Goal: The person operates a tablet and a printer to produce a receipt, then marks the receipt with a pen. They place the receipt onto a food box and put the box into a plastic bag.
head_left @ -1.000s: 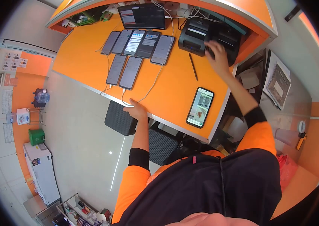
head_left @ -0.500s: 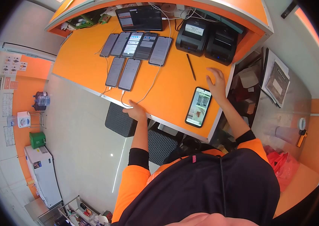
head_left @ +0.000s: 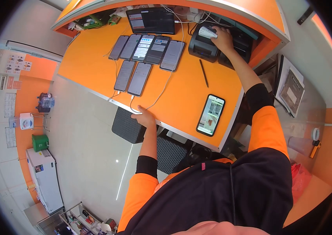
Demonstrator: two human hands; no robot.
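At the table's near edge [head_left: 174,128], my left hand [head_left: 145,117] is closed on the rim, with a white charging cable [head_left: 134,111] running right at its fingers. My right hand [head_left: 224,40] reaches to the back right, over two black label printers [head_left: 204,50]. Its fingers close at the right end of a white printed paper [head_left: 208,33] on top of the left printer; the fingertips are partly hidden. A black pen [head_left: 204,73] lies in front of the printers. Nearer me, a lit smartphone [head_left: 210,114] rests face up near the table's right end.
Several phones [head_left: 139,78] on charging cables lie in two rows on the orange table. A tablet [head_left: 151,21] stands behind them. An orange shelf [head_left: 266,39] overhangs the printers. Black woven stools [head_left: 170,152] stand beneath the near edge. Papers and a notebook [head_left: 292,88] lie at the right.
My right hand has moved from above the smartphone up and back to the left printer, where it now grips the white paper. My left hand stays at the table edge. The view has shifted slightly.
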